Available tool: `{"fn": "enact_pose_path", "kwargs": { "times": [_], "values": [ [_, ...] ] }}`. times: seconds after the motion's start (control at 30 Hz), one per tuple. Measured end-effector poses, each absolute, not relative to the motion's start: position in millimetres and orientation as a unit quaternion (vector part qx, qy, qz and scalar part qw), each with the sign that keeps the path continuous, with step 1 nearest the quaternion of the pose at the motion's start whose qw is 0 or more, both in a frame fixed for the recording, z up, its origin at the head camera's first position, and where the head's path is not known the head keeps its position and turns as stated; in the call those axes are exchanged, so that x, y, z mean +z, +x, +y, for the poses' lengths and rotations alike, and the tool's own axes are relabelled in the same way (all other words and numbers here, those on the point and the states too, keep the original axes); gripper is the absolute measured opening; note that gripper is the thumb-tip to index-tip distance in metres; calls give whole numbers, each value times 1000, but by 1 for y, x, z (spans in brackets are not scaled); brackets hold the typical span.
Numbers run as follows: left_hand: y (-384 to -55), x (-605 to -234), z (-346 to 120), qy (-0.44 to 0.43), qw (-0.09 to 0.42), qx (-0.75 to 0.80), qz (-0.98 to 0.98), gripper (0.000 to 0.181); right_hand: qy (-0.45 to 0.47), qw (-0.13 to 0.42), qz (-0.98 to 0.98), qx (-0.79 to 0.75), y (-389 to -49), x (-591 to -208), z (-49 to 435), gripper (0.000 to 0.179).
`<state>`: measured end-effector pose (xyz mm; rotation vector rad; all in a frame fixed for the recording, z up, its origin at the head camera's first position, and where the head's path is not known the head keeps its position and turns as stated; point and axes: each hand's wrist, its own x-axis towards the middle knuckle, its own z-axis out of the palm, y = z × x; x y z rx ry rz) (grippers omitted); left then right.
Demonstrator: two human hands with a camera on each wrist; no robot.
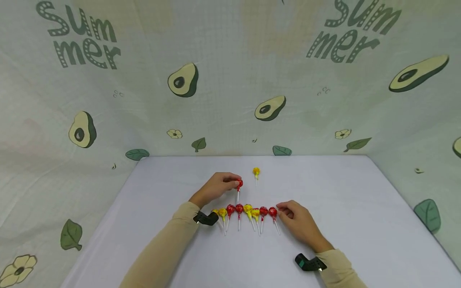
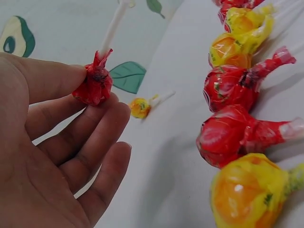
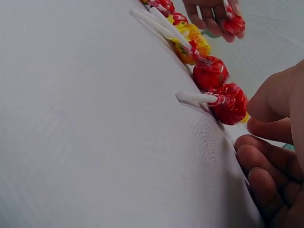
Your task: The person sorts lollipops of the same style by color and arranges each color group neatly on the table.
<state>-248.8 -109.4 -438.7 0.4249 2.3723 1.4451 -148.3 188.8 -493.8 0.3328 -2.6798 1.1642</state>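
Observation:
My left hand (image 1: pixel 218 186) pinches a red-wrapped lollipop (image 2: pixel 95 85) by its candy head, between thumb and fingertips. Its white stick points up in the left wrist view. Below that hand, red and yellow lollipops lie side by side in a row, sticks toward me. At the row's right end is a red lollipop (image 3: pixel 230 104). Beside it rests my right hand (image 1: pixel 299 222), fingers loosely bent, with the thumb tip at the wrapper's edge; whether it touches is unclear. The left wristband partly covers the row's left end, where a yellow lollipop (image 1: pixel 222 212) shows.
A single yellow lollipop (image 1: pixel 256 171) lies farther back on the white tabletop (image 1: pixel 324 184), apart from the row. Behind the table hangs a pale cloth (image 1: pixel 223 120) printed with avocados and leaves. A black band (image 1: pixel 310 263) is on my right wrist.

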Motion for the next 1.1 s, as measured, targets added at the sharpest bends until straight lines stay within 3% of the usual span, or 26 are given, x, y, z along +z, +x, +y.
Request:
{"fn": "enact_pose_path", "kwargs": {
  "times": [1.1],
  "values": [
    [-283, -438, -77, 100, 184, 569, 796, 32, 115, 105, -906, 394, -148, -495, 188, 16]
  ]
}}
